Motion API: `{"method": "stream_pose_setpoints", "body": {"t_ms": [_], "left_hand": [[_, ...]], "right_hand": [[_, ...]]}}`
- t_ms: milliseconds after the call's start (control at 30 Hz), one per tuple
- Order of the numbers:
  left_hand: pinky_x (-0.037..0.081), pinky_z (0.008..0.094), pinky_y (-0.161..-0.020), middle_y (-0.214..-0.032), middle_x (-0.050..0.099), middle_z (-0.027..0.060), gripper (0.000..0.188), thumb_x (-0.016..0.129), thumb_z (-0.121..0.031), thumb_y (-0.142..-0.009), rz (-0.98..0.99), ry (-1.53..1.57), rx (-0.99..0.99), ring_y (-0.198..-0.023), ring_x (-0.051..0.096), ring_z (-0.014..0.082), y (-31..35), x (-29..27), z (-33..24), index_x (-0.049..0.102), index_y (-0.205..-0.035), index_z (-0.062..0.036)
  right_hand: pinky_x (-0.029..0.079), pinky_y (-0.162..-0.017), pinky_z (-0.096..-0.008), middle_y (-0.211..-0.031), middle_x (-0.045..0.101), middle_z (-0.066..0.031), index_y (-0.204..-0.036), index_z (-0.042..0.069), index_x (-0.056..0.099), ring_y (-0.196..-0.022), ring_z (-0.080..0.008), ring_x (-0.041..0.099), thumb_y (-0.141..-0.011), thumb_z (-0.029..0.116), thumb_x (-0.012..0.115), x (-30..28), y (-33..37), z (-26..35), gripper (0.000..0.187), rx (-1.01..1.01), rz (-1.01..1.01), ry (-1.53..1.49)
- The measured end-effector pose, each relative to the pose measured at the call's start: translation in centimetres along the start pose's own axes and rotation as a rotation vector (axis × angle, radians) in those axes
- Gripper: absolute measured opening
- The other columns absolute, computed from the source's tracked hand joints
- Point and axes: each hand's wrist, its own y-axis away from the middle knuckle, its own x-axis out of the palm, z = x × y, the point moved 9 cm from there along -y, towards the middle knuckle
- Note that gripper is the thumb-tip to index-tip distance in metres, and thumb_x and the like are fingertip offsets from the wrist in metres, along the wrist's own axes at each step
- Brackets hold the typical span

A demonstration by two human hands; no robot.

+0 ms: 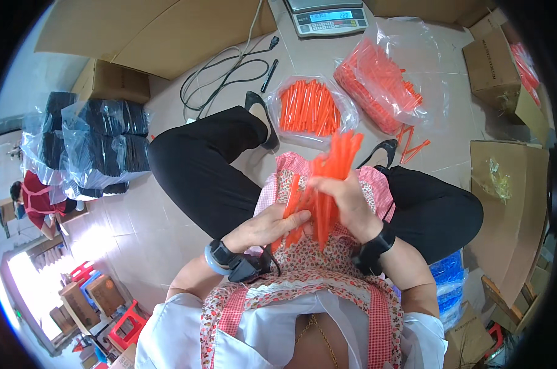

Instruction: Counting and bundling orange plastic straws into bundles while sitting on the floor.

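Above my lap, my right hand is closed round a thick bundle of orange plastic sticks, which fan out above and below the fist. Close beside it my left hand grips a smaller bunch of the same orange sticks between thumb and fingers. The two bunches nearly touch, and their lower ends overlap in front of my flowered apron. Ahead, between my feet, a round clear-lined container holds many more orange sticks. Right of it lies a clear plastic bag filled with orange sticks, several spilling from its mouth.
A digital scale stands at the far side. Left of centre lie a coiled cable and a black marker. Cardboard boxes flank the right; bagged black goods are stacked left. Another person works at far left.
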Motion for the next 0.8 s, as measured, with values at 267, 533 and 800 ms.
{"method": "stream_pose_setpoints", "body": {"t_ms": [267,533,800], "left_hand": [[0.054,0.0391,-0.067,-0.101,0.055,0.0117,0.051,0.068,-0.001,-0.070,-0.340,-0.642,0.495,-0.082,0.063,0.0304,2.6,0.5,-6.8,0.060,-0.119,-0.0130],[0.053,0.0360,-0.061,-0.090,0.049,0.0094,0.045,0.068,0.000,-0.070,-0.399,-0.762,0.625,-0.074,0.061,0.0258,3.6,0.9,-7.9,0.063,-0.113,-0.0114],[0.048,0.0353,-0.055,-0.080,0.049,0.0091,0.016,0.071,-0.006,-0.075,-0.503,-0.825,0.736,-0.067,0.058,0.0237,4.5,-0.4,-10.2,0.062,-0.089,-0.0045]], "right_hand": [[0.052,-0.067,-0.0307,-0.082,0.062,-0.0062,-0.102,0.001,0.057,-0.075,-0.0167,0.062,-0.086,0.015,0.063,-2.3,-0.6,-3.0,0.022,0.220,-0.003,-0.263],[0.052,-0.069,-0.0265,-0.088,0.062,-0.0039,-0.104,0.004,0.056,-0.077,-0.0121,0.063,-0.087,0.008,0.062,-0.4,0.1,-4.1,0.019,0.355,0.146,-0.393],[0.051,-0.069,-0.0284,-0.084,0.062,-0.0039,-0.102,0.003,0.056,-0.074,-0.0137,0.061,-0.087,0.012,0.064,-0.4,0.4,-2.4,0.019,0.357,0.141,-0.362]]}}
